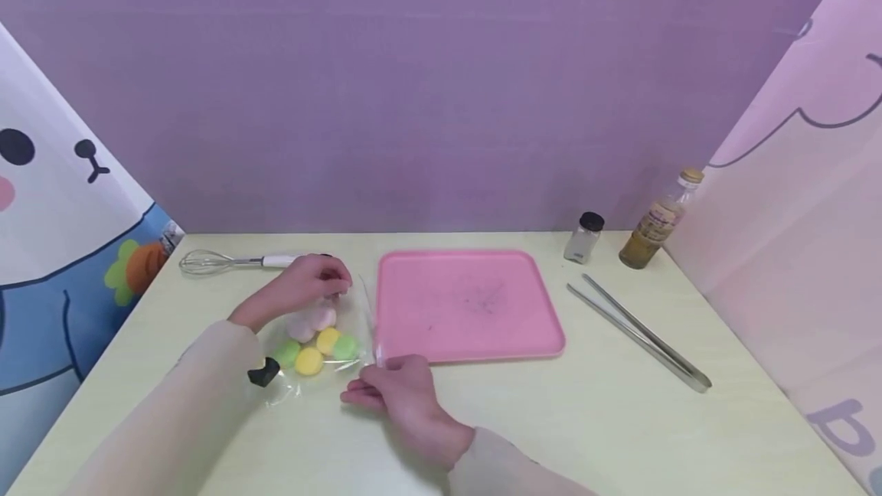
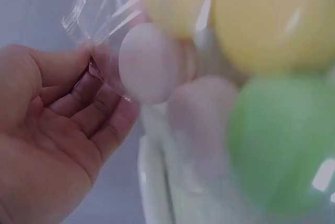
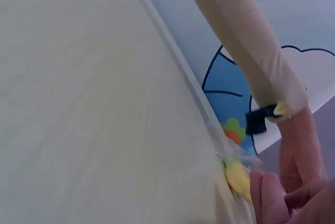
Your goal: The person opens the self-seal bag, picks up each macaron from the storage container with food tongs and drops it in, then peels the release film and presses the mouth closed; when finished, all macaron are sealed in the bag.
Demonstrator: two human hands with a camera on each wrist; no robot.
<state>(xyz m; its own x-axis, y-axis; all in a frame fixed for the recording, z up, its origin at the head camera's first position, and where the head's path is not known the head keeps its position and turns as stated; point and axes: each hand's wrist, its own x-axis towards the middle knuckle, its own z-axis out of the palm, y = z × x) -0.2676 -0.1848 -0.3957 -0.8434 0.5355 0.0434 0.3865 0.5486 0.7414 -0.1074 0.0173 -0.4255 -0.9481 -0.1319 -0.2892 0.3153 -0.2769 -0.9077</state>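
A clear plastic bag (image 1: 357,305) lies on the left part of the table, beside the pink tray. Inside are several round, macaron-like pieces: yellow (image 1: 308,361), green (image 1: 345,347) and pale pink (image 2: 149,64). My left hand (image 1: 306,282) pinches the bag's far edge between thumb and fingers, as the left wrist view (image 2: 57,114) shows close up. At the near right corner of the bag, my right hand (image 1: 412,403) pinches the plastic between thumb and fingers. In the right wrist view, only part of the right hand (image 3: 293,203) shows, overlapping the bag.
Right of the bag is a pink tray (image 1: 468,305). Behind my left hand lies a whisk (image 1: 237,261). Metal tongs (image 1: 641,335), a small black-capped jar (image 1: 583,238) and a bottle of brownish liquid (image 1: 658,224) are at the right. A purple wall (image 1: 441,98) stands behind.
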